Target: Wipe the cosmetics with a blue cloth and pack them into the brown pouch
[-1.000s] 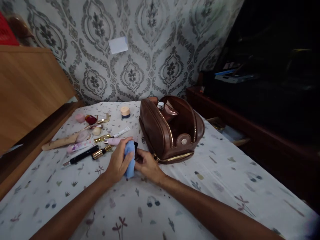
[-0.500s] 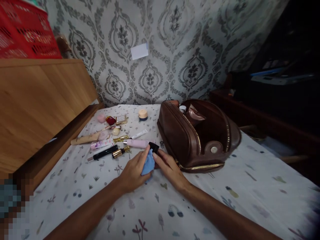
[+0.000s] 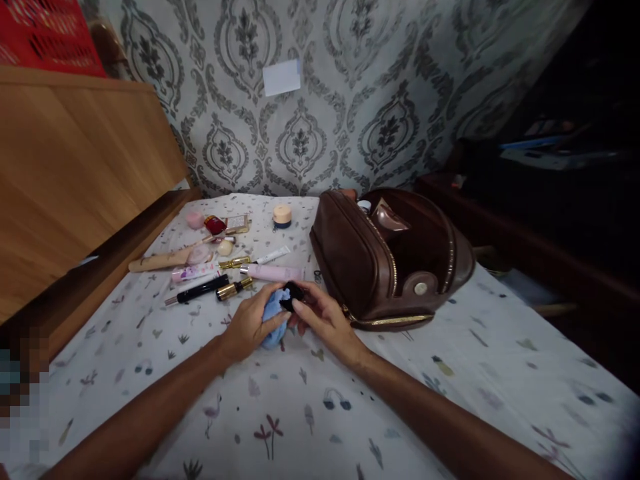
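Fingers of the left hand (image 3: 249, 325) close around a blue cloth (image 3: 274, 320). Those of the right hand (image 3: 320, 319) pinch a small black item (image 3: 289, 298) against it, low over the bed sheet (image 3: 450, 373) beside the open brown bag (image 3: 360, 263). Two or three things sit in the bag, while the pink tube (image 3: 273, 272), gold lipstick (image 3: 234, 289) and a dozen others lie out, so most appears left. Half a second earlier the black item lay by the tube's end; now it is drawn into the cloth.
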`<state>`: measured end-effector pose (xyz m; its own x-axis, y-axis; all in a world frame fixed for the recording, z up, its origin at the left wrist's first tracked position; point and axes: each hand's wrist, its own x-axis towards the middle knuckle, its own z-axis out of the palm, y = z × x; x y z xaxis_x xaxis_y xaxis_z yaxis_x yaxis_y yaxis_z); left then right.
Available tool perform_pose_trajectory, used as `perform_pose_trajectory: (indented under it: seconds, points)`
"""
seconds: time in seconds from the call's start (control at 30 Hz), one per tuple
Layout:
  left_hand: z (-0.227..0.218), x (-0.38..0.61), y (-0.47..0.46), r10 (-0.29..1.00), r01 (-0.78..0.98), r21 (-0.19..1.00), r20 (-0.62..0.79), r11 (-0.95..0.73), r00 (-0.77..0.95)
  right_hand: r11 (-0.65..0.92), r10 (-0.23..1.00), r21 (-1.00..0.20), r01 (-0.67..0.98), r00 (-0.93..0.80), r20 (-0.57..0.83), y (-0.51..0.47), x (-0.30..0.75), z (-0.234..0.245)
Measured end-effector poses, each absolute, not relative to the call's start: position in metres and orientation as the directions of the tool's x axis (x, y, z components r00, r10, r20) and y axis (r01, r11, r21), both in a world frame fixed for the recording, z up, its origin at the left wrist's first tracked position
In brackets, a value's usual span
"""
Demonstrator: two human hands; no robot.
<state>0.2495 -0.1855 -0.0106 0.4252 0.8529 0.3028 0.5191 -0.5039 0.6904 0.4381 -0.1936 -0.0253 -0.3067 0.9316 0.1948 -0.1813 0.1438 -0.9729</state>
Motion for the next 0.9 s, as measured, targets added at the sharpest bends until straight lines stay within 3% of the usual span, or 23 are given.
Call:
perform_pose_trajectory:
  seconds: [0.27, 0.43, 0.53, 0.63, 0.73, 0.9]
  points:
    - [-0.008, 0.25, -0.18, 0.916, 0.38, 0.851, 0.25, -0.363, 0.315, 0.103, 0.914, -0.961, -0.258, -0.356, 0.194, -0.194, 0.437, -0.024]
    - [-0.014, 0.241, -0.169, 0.959, 0.161, 0.983, 0.041, -0.089, 0.281, 0.108, 0.91, -0.954, -0.278, -0.36, 0.208, -0.196, 0.437, -0.021]
    - [-0.011, 0.232, -0.164, 0.907, 0.085, 0.99, -0.135, 0.11, 0.4, 0.12, 0.914, -0.955, -0.27, -0.346, 0.213, -0.199, 0.437, -0.019]
    - [-0.002, 0.224, -0.163, 0.72, 0.061, 0.966, -0.23, 0.253, 0.654, 0.141, 0.928, -0.958, -0.25, -0.304, 0.216, -0.2, 0.438, -0.018]
    - [0.007, 0.221, -0.164, 0.603, 0.074, 0.969, -0.205, 0.234, 0.771, 0.161, 0.939, -0.962, -0.22, -0.265, 0.218, -0.201, 0.438, -0.016]
    - [0.007, 0.227, -0.167, 0.67, 0.125, 0.977, -0.21, 0.172, 0.713, 0.204, 0.942, -0.965, -0.166, -0.235, 0.239, -0.2, 0.438, -0.016]
